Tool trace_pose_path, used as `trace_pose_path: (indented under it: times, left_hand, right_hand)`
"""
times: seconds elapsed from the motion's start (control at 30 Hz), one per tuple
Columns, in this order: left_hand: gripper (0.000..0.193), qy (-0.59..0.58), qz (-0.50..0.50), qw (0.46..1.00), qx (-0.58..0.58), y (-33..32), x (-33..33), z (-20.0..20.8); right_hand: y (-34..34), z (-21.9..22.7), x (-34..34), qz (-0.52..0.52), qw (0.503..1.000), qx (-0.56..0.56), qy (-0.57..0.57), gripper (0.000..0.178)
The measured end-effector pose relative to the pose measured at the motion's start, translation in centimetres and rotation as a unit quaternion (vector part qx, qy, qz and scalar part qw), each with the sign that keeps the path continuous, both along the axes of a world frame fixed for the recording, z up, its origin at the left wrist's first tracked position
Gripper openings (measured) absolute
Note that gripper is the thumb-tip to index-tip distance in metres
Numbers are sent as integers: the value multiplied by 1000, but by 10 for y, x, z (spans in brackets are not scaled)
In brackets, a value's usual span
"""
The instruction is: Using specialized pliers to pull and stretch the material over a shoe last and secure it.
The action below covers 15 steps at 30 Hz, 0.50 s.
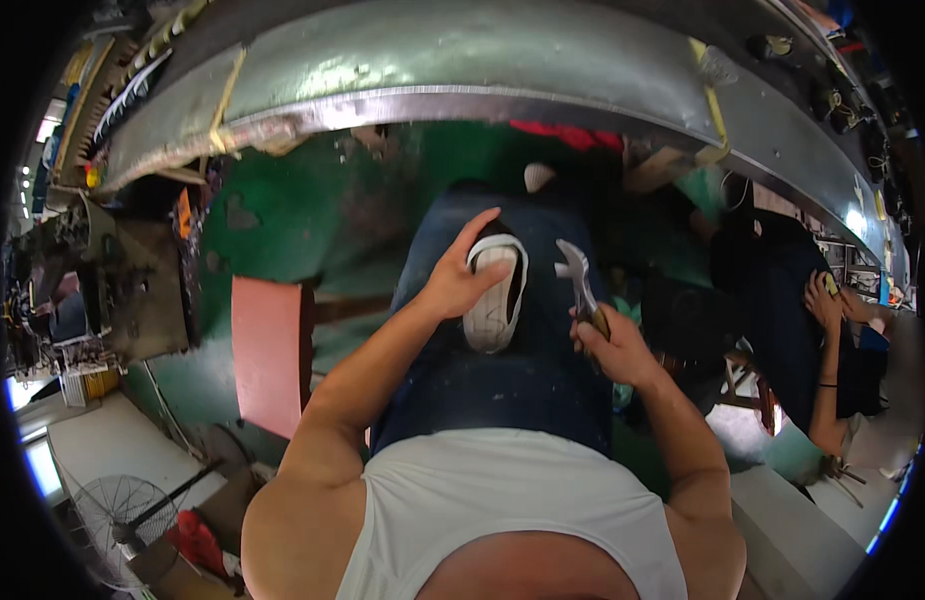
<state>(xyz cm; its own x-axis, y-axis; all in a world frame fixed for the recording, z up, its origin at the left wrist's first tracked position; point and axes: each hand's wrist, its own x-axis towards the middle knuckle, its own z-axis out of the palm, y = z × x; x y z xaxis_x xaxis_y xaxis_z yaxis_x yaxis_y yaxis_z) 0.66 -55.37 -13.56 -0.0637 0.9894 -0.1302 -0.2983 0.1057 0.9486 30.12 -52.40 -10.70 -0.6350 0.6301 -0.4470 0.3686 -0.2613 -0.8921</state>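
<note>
A shoe upper on a last rests on my thighs, its pale underside turned up and a white edge running round its far end. My left hand grips it from the left: the thumb lies across the underside and the fingers reach round the far end. To the right of the shoe, my right hand is closed round the handles of metal lasting pliers. Their curved head points away from me, with a small block sticking out on the left. The head is apart from the shoe.
A long metal-topped bench curves across the far side. At left stand a reddish stool and, nearer, a wire-caged fan. A co-worker sits at the right, hands on a small yellow piece. Red cloth lies under the bench.
</note>
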Motion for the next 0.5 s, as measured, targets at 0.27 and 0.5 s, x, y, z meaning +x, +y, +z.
trace_pose_path:
  times: [0.27, 0.5]
  left_hand:
    - [59, 205, -33, 977, 46, -14, -15, -22]
    - [48, 178, -78, 981, -15, -18, -16, 6]
  right_hand:
    - [-19, 22, -39, 55, 998, -6, 11, 29]
    - [1, 37, -57, 57, 984, -161, 49, 26]
